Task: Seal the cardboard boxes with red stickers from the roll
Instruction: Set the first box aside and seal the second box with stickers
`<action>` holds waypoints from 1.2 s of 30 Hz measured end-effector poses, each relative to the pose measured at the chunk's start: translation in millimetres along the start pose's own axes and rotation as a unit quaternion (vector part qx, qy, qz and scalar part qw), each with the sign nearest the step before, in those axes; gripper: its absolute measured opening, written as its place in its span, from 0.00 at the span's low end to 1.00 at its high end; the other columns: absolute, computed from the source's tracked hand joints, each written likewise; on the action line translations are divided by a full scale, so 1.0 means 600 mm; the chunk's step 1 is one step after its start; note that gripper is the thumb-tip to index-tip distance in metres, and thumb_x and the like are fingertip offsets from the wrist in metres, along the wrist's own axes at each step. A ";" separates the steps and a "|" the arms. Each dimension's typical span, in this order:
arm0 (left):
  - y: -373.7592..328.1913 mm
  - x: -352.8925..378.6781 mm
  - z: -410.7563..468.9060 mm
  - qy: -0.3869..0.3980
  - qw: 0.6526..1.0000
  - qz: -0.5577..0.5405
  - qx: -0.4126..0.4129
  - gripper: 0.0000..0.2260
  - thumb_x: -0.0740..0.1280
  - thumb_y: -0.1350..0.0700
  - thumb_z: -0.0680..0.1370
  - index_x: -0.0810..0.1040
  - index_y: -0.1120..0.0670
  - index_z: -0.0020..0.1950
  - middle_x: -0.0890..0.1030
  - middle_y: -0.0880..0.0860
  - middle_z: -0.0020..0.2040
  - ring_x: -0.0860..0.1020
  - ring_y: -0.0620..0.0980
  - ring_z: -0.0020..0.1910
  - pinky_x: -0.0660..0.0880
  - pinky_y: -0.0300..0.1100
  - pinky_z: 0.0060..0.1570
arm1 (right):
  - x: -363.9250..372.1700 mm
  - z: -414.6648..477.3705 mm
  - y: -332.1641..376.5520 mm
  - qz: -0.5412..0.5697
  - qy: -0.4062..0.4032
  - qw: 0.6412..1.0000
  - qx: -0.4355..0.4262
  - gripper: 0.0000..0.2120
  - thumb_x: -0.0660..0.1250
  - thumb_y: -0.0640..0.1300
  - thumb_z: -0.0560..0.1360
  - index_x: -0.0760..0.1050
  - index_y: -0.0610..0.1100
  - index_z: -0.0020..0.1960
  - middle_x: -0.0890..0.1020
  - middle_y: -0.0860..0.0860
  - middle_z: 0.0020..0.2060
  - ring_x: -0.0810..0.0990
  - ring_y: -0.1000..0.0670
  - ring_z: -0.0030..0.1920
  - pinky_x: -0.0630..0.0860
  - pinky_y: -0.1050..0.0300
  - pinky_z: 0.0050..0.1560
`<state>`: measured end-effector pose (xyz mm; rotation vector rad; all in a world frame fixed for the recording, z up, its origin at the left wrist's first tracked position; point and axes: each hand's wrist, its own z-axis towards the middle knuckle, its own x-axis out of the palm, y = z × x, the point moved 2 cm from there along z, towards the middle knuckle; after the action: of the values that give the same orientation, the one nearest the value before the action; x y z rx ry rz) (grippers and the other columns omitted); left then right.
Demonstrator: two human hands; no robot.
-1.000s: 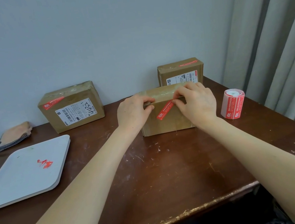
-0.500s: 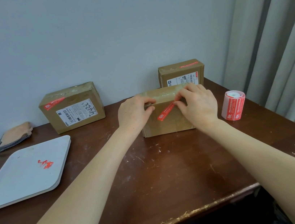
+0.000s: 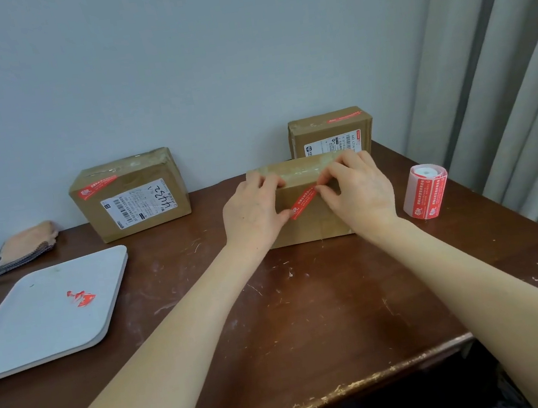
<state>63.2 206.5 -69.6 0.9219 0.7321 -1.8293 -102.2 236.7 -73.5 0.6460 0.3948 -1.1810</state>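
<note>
Left box (image 3: 128, 196) and back box (image 3: 330, 133) already wear red stickers. On the middle box (image 3: 312, 228), left hand (image 3: 255, 212) grips the top edge and right hand (image 3: 358, 187) pinches the sticker (image 3: 302, 202) slanting down its front. Nearly done, I'd say. Roll (image 3: 427, 193) stands just right.

Brown cardboard boxes (image 3: 307, 212), red sticker (image 3: 302, 202) with white print, red-white sticker roll (image 3: 426, 196), dark brown scratched tabletop (image 3: 310, 308), white tray (image 3: 45, 318), pale grey wall (image 3: 171, 62).
</note>
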 end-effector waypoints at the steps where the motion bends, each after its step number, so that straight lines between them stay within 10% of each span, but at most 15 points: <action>1: -0.002 0.002 -0.001 -0.003 1.000 0.002 -0.002 0.21 0.72 0.43 0.69 0.73 0.46 0.59 0.74 0.48 0.57 0.74 0.49 0.54 0.69 0.39 0.39 | -0.001 0.000 0.000 0.005 0.004 1.000 0.003 0.04 0.74 0.43 0.71 0.80 0.43 0.41 0.79 0.46 0.42 0.75 0.44 0.45 0.70 0.57 0.34; 36: -0.010 0.019 -0.009 -0.027 0.999 0.019 -0.015 0.25 0.74 0.45 0.68 0.71 0.50 0.60 0.72 0.52 0.57 0.72 0.51 0.55 0.66 0.37 0.38 | -0.016 -0.012 0.008 0.029 0.041 0.999 0.001 0.03 0.71 0.43 0.72 0.80 0.43 0.41 0.80 0.50 0.40 0.74 0.48 0.46 0.66 0.59 0.37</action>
<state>56.1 207.6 -81.7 0.8584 0.7034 -1.7975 -100.9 249.5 -71.9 0.7051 0.4400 -1.1027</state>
